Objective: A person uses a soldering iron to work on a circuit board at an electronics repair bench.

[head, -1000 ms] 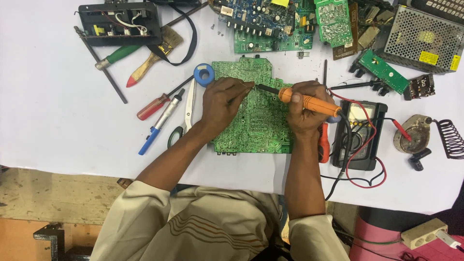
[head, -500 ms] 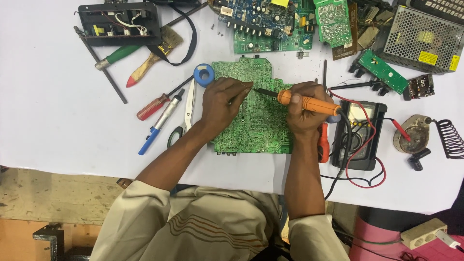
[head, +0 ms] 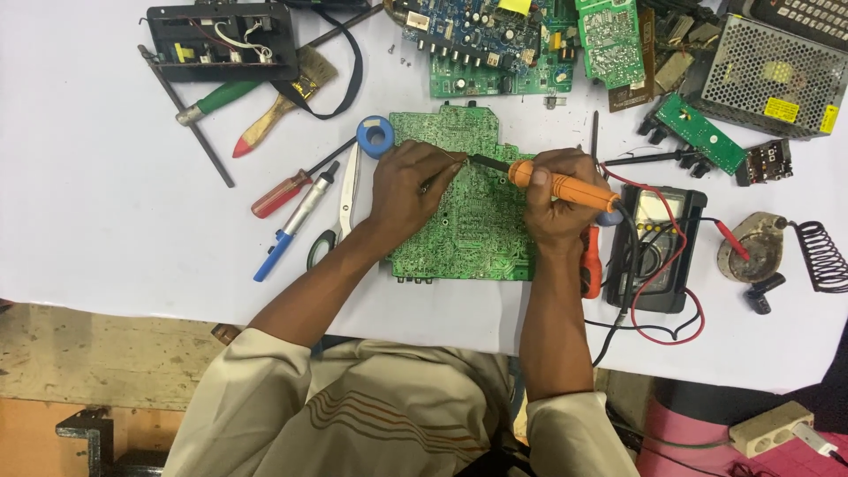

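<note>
I see my right hand (head: 558, 196) clenched round the orange-handled soldering iron (head: 565, 186), tip on the green circuit board (head: 468, 208) mid-table; left hand (head: 408, 187) pinches thin solder wire. Slip risks bridging tracks or burning fingertips.

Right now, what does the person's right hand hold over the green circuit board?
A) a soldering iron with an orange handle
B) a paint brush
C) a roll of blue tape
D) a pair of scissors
A: the right hand grips the soldering iron by its orange handle, tip pointing toward the left hand on the green circuit board; the scissors lie on the table.
</note>
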